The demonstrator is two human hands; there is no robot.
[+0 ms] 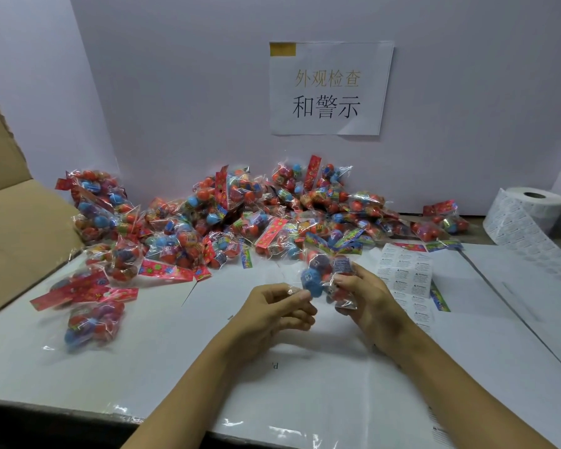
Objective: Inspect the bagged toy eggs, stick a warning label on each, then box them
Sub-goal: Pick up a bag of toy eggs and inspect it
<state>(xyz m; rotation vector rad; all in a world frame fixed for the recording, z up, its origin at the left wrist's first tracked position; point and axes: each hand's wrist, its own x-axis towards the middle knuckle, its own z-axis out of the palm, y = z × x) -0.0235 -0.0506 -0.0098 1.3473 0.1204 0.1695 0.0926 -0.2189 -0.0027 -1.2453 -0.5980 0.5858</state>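
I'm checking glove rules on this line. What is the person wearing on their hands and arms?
Nothing that shows. The left hand and the right hand are bare, with no gloves, rings or watch visible. Both forearms are bare too, right down to the bottom edge of the picture, so no sleeves come into view.

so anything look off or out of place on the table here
Nothing looks damaged or spilled. The bagged eggs lie in a loose, untidy heap against the back wall, and a label strip trails off its roll.
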